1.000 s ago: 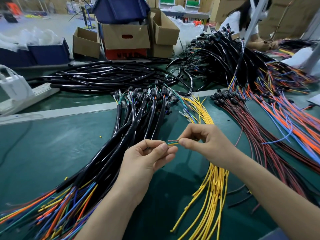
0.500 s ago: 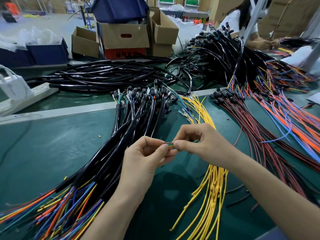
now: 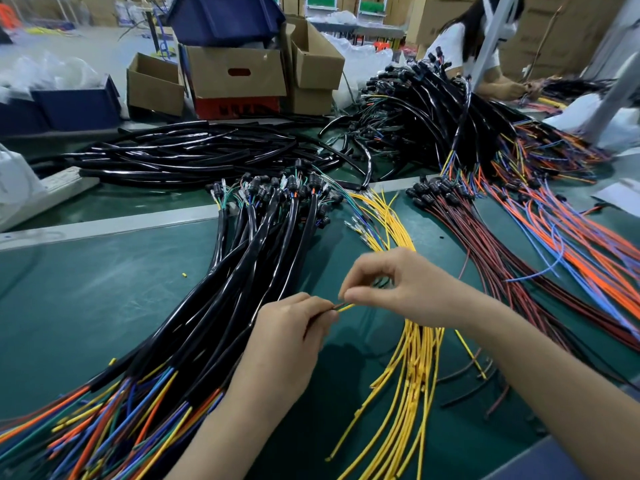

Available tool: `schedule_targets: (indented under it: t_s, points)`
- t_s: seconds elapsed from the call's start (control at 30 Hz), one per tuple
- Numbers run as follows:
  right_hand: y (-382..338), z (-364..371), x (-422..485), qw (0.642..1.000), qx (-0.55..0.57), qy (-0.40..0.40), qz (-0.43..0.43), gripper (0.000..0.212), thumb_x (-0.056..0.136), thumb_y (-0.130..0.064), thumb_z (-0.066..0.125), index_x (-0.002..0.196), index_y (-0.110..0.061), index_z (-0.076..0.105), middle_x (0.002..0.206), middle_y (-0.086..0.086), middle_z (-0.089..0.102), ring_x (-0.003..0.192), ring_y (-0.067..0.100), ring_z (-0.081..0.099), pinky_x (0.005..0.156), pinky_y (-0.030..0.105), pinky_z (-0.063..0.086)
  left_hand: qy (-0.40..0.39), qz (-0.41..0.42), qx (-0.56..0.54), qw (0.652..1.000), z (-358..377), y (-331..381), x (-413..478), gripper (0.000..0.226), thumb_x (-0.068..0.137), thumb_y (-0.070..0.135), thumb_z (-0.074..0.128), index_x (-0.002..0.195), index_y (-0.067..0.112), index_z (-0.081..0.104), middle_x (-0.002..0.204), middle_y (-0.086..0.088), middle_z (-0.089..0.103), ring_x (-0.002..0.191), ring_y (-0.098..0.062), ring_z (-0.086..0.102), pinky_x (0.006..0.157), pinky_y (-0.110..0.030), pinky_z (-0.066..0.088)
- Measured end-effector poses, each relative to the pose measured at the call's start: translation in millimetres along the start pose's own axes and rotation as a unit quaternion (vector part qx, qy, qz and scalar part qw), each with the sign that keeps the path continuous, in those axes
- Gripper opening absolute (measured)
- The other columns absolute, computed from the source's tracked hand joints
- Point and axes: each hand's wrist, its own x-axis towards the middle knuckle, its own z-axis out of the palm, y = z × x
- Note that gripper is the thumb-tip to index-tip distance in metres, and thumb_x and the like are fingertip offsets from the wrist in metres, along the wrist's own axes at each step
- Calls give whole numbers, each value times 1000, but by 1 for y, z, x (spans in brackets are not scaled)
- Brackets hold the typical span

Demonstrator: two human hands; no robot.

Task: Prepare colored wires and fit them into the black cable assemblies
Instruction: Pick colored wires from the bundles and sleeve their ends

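My left hand (image 3: 291, 337) grips the end of a black cable assembly, from which a few short colored wire ends (image 3: 343, 307) stick out. My right hand (image 3: 398, 289) pinches those wire tips between thumb and forefinger, right against the left hand's fingertips. A fan of black cable assemblies (image 3: 242, 271) with colored wires at both ends lies to the left on the green mat (image 3: 86, 306). A bundle of yellow wires (image 3: 412, 375) runs under my right hand. How the wire tips sit inside the pinch is hidden.
Red and black wires (image 3: 485, 254) and orange and blue wires (image 3: 571, 244) spread at the right. Black tubing (image 3: 190, 157) and a heap of finished assemblies (image 3: 426, 116) lie behind. Cardboard boxes (image 3: 235, 74) and blue bins stand farther back. Another person (image 3: 464, 46) works at the far right.
The two hands have drawn closer together, so less of the colored wire ends shows between them. The hands stay in the same place over the mat.
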Motion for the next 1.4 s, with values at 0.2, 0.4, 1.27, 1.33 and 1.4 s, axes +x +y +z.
schedule_targets:
  t_s: [0.2, 0.4, 1.27, 1.33, 1.4]
  points:
    - [29, -60, -29, 986, -98, 107, 83, 19, 85, -6, 66, 78, -22, 72, 79, -4, 71, 74, 6, 64, 73, 23, 49, 27, -73, -68, 995, 2, -5, -2, 23, 87, 6, 63, 70, 21, 67, 60, 6, 62, 50, -5, 57, 54, -20, 48]
    - [53, -50, -66, 981, -131, 6, 142, 20, 84, -8, 67, 84, -28, 71, 88, -15, 67, 89, 0, 62, 83, 23, 49, 24, -80, -80, 993, 5, -5, -3, 26, 87, 7, 64, 68, 25, 64, 63, 7, 64, 50, -5, 57, 54, -20, 49]
    - [131, -94, 101, 825, -281, 340, 354, 27, 92, -19, 53, 115, -4, 51, 127, 19, 47, 98, 36, 56, 73, 36, 39, -19, -93, -74, 993, 4, -5, -2, 25, 88, 10, 62, 69, 25, 67, 61, 10, 62, 48, -4, 50, 50, -22, 42]
    - [109, -105, 101, 852, -195, 373, 312, 25, 90, -17, 55, 112, -5, 56, 117, 19, 58, 102, 34, 57, 78, 35, 44, -25, -90, -73, 993, 5, -5, -2, 25, 89, 11, 62, 69, 25, 66, 63, 8, 63, 47, -4, 51, 49, -19, 42]
    - [75, -129, 106, 865, -149, 423, 227, 24, 88, -13, 59, 111, -6, 60, 111, 17, 64, 100, 30, 60, 83, 31, 46, -33, -81, -73, 994, 5, -4, -3, 25, 89, 11, 61, 69, 25, 64, 65, 6, 62, 47, -4, 51, 49, -19, 42]
